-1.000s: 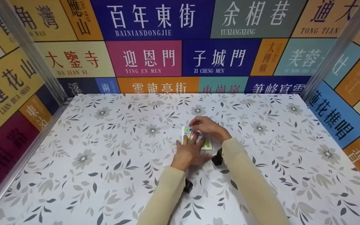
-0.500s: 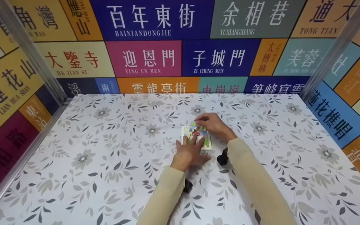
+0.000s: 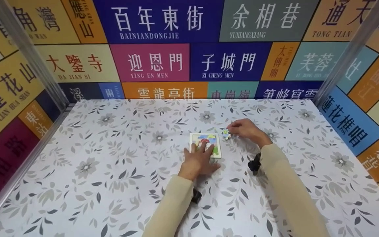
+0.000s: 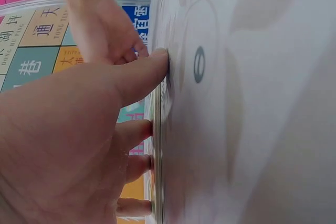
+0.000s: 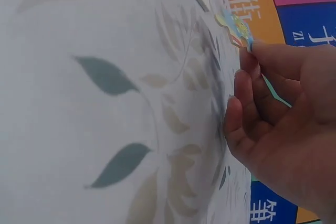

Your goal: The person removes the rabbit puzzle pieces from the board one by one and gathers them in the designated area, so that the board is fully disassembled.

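Observation:
A small jigsaw puzzle board (image 3: 219,147) with a pale frame and a colourful picture lies flat on the table. My left hand (image 3: 198,161) rests on it with fingers spread, covering its lower part. In the left wrist view, the fingertips of that left hand (image 4: 73,129) touch the board's face, while the thumb reaches the tablecloth. To the right of the board, my right hand (image 3: 248,130) pinches a colourful puzzle piece (image 3: 226,133) between thumb and finger. The right wrist view shows this puzzle piece (image 5: 236,26) at the fingertips, with the other fingers curled below.
A white tablecloth (image 3: 127,197) with grey leaves and flowers covers the table. Walls of coloured panels (image 3: 156,62) with Chinese lettering stand at the back and sides. Clear strips (image 3: 350,49) run along the corners. Each wrist carries a black device (image 3: 254,164).
My right hand has lifted the puzzle piece off the top of the board and carried it to the right. Blue and yellow picture shows where it lay. The left hand has stayed put.

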{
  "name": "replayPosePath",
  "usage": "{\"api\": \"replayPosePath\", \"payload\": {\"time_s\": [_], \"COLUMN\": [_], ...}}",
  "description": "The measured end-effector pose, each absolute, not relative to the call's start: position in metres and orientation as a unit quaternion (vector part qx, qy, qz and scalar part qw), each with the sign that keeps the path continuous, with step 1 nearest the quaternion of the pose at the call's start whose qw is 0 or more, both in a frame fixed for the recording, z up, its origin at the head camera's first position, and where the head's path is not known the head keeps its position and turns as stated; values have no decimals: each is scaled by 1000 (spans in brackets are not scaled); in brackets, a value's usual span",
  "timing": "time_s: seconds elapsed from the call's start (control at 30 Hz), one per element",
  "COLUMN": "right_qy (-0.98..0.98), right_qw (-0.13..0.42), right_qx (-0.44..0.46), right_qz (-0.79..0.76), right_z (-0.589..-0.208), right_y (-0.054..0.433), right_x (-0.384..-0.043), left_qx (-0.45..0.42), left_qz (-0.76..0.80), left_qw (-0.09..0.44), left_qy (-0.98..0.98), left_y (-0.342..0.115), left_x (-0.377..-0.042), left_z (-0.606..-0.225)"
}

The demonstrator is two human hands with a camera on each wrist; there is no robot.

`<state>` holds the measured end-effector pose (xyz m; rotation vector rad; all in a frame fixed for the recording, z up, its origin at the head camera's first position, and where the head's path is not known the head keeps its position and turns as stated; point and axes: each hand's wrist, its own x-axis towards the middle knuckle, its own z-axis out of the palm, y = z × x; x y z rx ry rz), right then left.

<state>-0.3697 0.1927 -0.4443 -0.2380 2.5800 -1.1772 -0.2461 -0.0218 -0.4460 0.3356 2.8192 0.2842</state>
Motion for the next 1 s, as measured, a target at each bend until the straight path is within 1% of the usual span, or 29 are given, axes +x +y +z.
{"api": "replayPosePath", "payload": {"time_s": [0.13, 0.33, 0.5, 0.63, 0.87, 1.0], "right_qy": [904, 914, 922, 924, 921, 925], "right_qw": [144, 118, 110, 109, 118, 119], "right_qx": [-75, -77, -73, -69, -79, -80], "right_qz": [-396, -381, -365, -360, -362, -353], "right_z": [-447, -452, -452, -451, -450, -449], "right_y": [193, 190, 188, 187, 176, 170], "right_x": [-370, -371, -371, -372, -371, -373], "left_qx": [116, 117, 120, 122, 113, 136], "left_qz": [105, 109, 110, 113, 108, 101], "left_qw": [147, 151, 150, 152, 174, 165], "left_qy": [977, 975, 975, 974, 972, 972], "left_y": [-23, -22, -23, -23, -17, -12], "left_x": [-245, -245, -245, -246, -249, -250], "left_z": [-444, -445, -445, -444, -439, -438]}}
